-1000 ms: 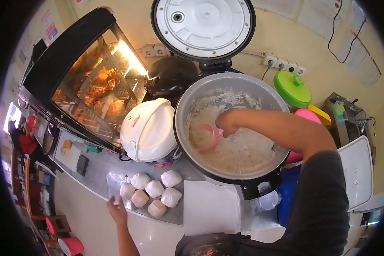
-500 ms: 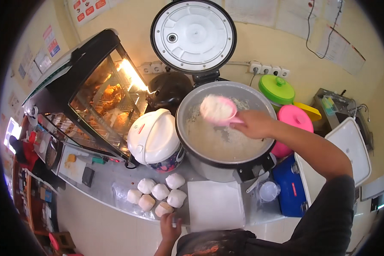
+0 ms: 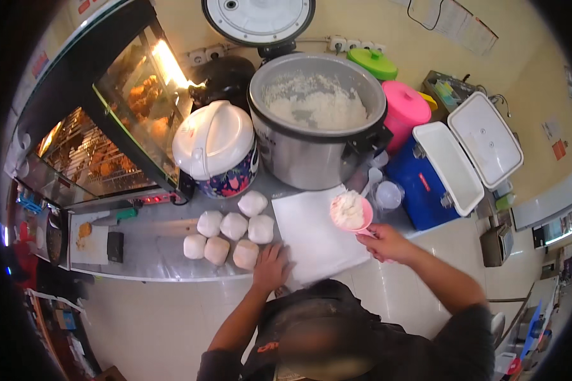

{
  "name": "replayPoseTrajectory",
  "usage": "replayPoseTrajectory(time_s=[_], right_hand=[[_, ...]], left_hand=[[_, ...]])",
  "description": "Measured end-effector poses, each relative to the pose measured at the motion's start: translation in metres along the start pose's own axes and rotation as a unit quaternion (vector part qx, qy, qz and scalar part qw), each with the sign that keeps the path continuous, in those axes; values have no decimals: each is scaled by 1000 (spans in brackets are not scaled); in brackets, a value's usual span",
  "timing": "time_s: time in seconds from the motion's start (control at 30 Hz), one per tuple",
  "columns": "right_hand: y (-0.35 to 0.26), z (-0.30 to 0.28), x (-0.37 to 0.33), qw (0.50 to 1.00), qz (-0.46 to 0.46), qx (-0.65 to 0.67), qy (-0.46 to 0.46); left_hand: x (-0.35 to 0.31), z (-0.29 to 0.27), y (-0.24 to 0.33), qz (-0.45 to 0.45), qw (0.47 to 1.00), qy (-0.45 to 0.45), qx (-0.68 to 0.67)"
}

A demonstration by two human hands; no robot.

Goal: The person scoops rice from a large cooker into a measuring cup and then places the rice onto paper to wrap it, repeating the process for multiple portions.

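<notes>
Our right hand (image 3: pixel 388 244) has its fingers closed round the handle of a pink scoop (image 3: pixel 367 216) heaped with cooked rice (image 3: pixel 347 206). Scoop is raised over the right-hand edge of the white paper sheet (image 3: pixel 311 241), rice side up. Our left hand (image 3: pixel 271 268) is at the sheet's left edge, fingers extended and slightly apart, nothing visibly gripped; we can't tell whether they press on the paper.

Seven white wrapped bundles (image 3: pixel 234 226) sit grouped left of the sheet on the metal surface (image 3: pixel 159 254); the nearest one is right beside our left fingertips.

Behind the sheet: large rice cooker (image 3: pixel 311 155), lid up, more rice inside. To its left, just beside it, a smaller floral rice cooker (image 3: pixel 232 178) with its white lid shut. Far left: lit display case (image 3: pixel 57 105) with fried pieces (image 3: pixel 149 92) inside. Right side: clear plastic cup (image 3: pixel 388 195), then a blue cooler box (image 3: pixel 407 184) with its lid open. Pink lidded container (image 3: pixel 405 105) is behind the cooler.
</notes>
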State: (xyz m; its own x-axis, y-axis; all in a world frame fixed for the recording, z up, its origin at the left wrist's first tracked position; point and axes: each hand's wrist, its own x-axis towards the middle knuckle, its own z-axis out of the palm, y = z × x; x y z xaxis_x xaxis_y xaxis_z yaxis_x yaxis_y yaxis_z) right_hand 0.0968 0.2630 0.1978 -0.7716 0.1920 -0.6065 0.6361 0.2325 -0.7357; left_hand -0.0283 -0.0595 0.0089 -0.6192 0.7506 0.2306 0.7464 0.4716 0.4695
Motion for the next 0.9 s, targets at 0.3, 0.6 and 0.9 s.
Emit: replayPoseTrajectory(time_s=[0.3,0.6,0.9], right_hand=[[78,142,61,775,-96,-518,349],[69,161,59,772,-139,-535,315],[3,55,-13,799,-357,-275,399]], left_hand=[[4,-13,0,24,998,-45,29],[6,-6,-2,10,998,-63,28],[11,-12,5,6,999,-40,4]])
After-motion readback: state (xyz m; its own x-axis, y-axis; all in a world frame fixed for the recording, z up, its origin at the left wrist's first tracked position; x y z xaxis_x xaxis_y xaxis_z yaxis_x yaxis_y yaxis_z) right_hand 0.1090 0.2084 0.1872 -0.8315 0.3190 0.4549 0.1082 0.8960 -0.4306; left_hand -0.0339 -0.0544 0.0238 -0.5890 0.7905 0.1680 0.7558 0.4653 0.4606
